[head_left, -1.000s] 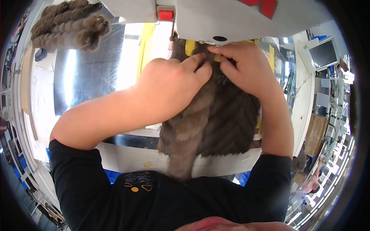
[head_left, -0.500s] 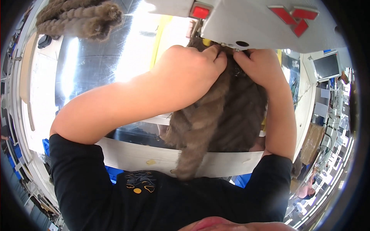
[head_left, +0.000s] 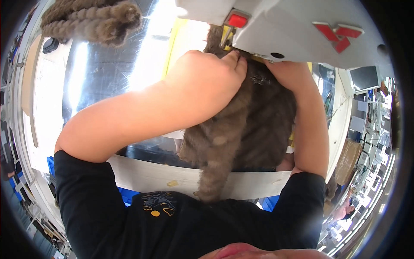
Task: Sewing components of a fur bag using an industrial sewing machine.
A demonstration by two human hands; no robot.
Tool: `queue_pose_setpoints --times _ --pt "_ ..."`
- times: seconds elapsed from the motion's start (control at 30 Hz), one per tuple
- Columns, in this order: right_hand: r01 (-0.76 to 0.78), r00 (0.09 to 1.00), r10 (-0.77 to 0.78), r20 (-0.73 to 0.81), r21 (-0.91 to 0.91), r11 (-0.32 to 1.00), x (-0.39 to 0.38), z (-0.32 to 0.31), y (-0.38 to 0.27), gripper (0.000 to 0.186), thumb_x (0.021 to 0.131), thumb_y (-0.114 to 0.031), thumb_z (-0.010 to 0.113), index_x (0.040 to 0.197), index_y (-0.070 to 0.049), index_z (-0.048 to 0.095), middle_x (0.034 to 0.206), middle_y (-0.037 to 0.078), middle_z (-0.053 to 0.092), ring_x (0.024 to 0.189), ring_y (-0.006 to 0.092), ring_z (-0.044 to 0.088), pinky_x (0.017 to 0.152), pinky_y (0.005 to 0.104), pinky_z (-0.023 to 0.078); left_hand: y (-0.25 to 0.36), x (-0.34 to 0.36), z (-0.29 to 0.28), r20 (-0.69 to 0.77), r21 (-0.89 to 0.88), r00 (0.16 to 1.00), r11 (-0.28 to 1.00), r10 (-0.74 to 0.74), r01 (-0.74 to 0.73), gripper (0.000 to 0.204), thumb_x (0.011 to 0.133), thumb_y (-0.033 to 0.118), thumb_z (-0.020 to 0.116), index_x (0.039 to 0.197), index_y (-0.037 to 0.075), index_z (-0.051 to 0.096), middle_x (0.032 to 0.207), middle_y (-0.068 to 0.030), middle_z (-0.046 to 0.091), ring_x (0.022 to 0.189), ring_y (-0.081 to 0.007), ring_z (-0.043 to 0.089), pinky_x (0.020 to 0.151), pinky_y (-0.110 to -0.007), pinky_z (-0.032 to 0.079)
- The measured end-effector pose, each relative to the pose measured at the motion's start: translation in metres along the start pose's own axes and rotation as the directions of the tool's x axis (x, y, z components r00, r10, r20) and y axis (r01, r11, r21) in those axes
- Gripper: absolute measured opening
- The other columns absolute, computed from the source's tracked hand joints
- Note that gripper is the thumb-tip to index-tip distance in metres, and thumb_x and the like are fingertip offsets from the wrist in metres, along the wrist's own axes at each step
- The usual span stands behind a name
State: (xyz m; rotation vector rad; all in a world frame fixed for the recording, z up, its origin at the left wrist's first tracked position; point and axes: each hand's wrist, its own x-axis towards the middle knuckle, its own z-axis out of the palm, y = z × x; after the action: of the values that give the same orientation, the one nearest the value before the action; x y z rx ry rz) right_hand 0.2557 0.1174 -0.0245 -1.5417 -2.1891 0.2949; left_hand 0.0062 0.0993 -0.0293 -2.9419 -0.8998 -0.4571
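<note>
A piece of brown plush fabric [head_left: 267, 125] lies under the head of a white sewing machine [head_left: 297, 30], and its near end hangs over the table edge toward me. My left hand [head_left: 211, 77] is closed, its fingers pressed together on the fabric's left edge just in front of the needle area. At the fabric's right side, my right hand [head_left: 291, 75] reaches in under the machine head, which hides its fingertips. Small silvery marks [head_left: 261, 80] show on the dark side of the fabric between the hands. The needle itself cannot be made out.
More brown plush pieces [head_left: 92, 23] lie at the far left of the shiny metal table [head_left: 97, 86]. A pale board [head_left: 146, 170] runs along the near edge. Right of the machine stands a dark screen [head_left: 364, 78]; a cardboard box [head_left: 349, 155] is beyond my right arm.
The fabric has moved away from me, with more of it showing beyond my left hand. My right fingers have slipped further under the machine head. The view has shifted slightly.
</note>
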Motion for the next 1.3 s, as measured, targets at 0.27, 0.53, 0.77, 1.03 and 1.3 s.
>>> queue_pose_setpoints --times 0.27,0.53,0.77,1.03,1.3 --pt "-0.111 0.957 0.082 0.279 0.091 0.990 -0.011 -0.019 -0.010 0.026 0.089 -0.016 0.066 0.111 -0.003 0.073 0.105 0.018 0.074 0.097 0.0382 0.069 0.083 0.0425 0.055 -0.002 0.004 -0.004 0.105 -0.040 0.994 0.999 0.004 0.001 0.050 0.083 0.006 0.060 0.132 -0.003 0.055 0.133 -0.0215 0.065 0.081 -0.0324 0.074 0.070 -0.038 0.060" --pt "0.242 0.970 -0.243 0.009 0.055 0.969 -0.043 0.000 -0.017 0.034 0.087 -0.010 0.063 0.119 -0.009 0.074 0.123 0.009 0.073 0.106 0.0301 0.070 0.090 0.0410 0.056 0.003 0.007 -0.009 0.125 -0.149 0.992 0.987 -0.034 0.053 0.041 0.080 0.000 0.059 0.121 -0.001 0.058 0.134 -0.0232 0.063 0.092 -0.0365 0.072 0.075 -0.041 0.060" --pt "0.308 0.951 -0.308 -0.021 0.000 0.951 -0.044 0.010 -0.013 0.037 0.086 -0.008 0.059 0.121 -0.008 0.072 0.124 0.006 0.073 0.103 0.0275 0.071 0.085 0.0412 0.057 0.003 0.011 -0.012 0.097 -0.036 0.995 0.999 0.006 -0.002 0.031 0.084 0.003 0.057 0.115 0.001 0.060 0.130 -0.0212 0.065 0.091 -0.0336 0.073 0.075 -0.040 0.060" --pt "0.359 0.932 -0.360 -0.045 -0.026 0.933 -0.044 0.010 -0.015 0.016 0.089 -0.010 0.056 0.092 -0.004 0.071 0.097 0.010 0.072 0.090 0.0329 0.071 0.076 0.0449 0.057 0.003 0.016 -0.022 0.273 -0.033 0.956 0.992 -0.110 0.124 0.061 0.077 0.002 0.065 0.137 0.006 0.052 0.149 -0.0171 0.055 0.110 -0.0432 0.067 0.087 -0.045 0.058" --pt "0.244 0.958 -0.251 0.142 0.066 0.968 -0.049 0.000 -0.026 0.019 0.087 -0.009 0.059 0.096 0.000 0.072 0.102 0.011 0.073 0.092 0.0314 0.072 0.076 0.0421 0.059 0.011 0.018 -0.032 0.342 -0.073 0.933 0.986 -0.113 0.147 0.060 0.079 0.006 0.067 0.137 0.004 0.055 0.148 -0.0188 0.056 0.114 -0.0425 0.065 0.089 -0.046 0.057"
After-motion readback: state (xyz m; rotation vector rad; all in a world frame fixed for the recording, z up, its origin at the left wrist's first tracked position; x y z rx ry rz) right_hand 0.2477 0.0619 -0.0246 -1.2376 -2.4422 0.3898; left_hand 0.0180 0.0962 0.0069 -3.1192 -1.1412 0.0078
